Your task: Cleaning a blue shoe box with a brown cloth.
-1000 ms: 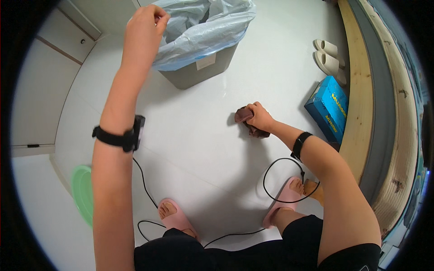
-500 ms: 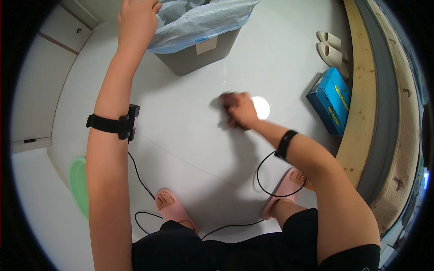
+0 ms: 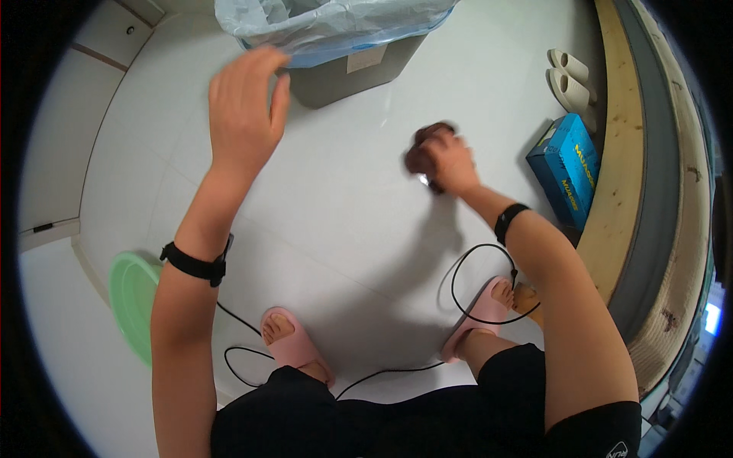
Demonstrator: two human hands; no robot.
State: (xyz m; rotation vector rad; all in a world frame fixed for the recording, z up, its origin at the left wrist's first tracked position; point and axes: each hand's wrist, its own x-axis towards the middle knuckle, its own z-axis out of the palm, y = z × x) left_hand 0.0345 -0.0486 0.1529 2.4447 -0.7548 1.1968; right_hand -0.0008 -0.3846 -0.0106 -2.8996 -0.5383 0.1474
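While right hand clamps dark brown object, left hand hangs open, empty, near lined bin.

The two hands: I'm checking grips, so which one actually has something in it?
The right hand, closed around a dark brown object above the floor. The left hand is empty, fingers loose, near the bin's plastic liner.
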